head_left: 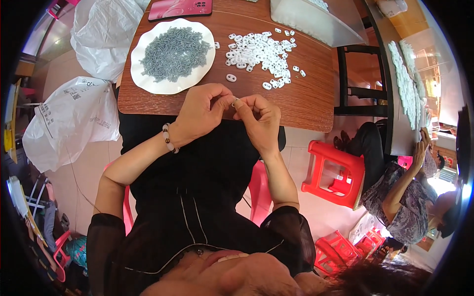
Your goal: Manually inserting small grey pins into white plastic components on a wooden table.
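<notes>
Left hand (202,111): fingers curled shut, pinching at the white piece (235,102).
Right hand (259,118): fingertips pinched on the same piece.
Piece: at the table (306,93) near edge; axis too small to tell.
White pile (260,52): farther in.
Plate (148,81): left of the pile, holding grey pieces (175,53).

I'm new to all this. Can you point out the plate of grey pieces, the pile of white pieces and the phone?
plate of grey pieces (148,85): head view, bare white rim.
pile of white pieces (259,52): head view, middle of the heap.
phone (180,8): head view, middle of its pink back.
</notes>
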Tool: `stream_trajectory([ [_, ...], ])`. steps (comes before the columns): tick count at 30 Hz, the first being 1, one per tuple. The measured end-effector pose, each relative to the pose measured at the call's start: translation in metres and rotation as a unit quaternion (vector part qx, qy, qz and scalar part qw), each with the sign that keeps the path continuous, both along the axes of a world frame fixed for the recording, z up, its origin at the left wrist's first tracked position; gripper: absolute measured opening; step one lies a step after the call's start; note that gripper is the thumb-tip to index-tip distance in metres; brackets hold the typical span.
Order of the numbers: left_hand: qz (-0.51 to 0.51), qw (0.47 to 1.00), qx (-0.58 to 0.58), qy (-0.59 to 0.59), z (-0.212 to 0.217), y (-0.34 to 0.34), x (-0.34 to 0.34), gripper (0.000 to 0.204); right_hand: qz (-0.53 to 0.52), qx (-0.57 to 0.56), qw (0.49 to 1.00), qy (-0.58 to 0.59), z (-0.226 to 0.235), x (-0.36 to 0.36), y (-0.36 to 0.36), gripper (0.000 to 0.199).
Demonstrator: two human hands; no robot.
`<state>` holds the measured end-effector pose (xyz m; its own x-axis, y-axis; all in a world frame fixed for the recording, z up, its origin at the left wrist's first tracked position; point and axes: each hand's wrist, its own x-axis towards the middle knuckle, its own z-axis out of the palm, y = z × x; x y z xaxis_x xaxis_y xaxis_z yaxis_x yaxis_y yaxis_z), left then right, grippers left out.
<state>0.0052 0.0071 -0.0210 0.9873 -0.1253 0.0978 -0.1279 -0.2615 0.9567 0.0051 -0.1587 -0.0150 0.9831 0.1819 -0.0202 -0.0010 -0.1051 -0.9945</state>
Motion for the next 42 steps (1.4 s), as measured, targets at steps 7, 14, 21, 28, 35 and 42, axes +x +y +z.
stream_trajectory([
  [7,-0.014,0.993,-0.088,0.075,0.000,0.000,0.001,0.017,-0.006,0.035,0.999,0.008,-0.003,0.005,-0.003,0.013],
  [14,-0.005,0.978,-0.175,0.113,0.003,0.005,0.007,0.024,-0.023,0.041,0.998,0.045,0.006,0.004,-0.006,0.010],
  [21,-0.005,0.978,-0.159,0.136,0.000,0.006,0.002,0.023,-0.010,0.032,0.999,0.017,0.001,0.005,-0.008,0.013],
  [28,-0.002,0.973,-0.191,0.126,0.001,0.002,0.003,0.020,-0.009,0.024,1.000,0.008,0.002,0.001,-0.004,0.013],
  [35,0.011,0.973,-0.182,0.140,-0.002,-0.001,0.000,0.019,-0.005,0.056,0.998,0.013,-0.001,0.001,-0.003,0.013],
  [42,0.010,0.966,-0.223,0.133,-0.010,0.001,0.000,0.018,-0.015,0.047,0.999,0.022,0.005,0.005,-0.011,0.013],
])
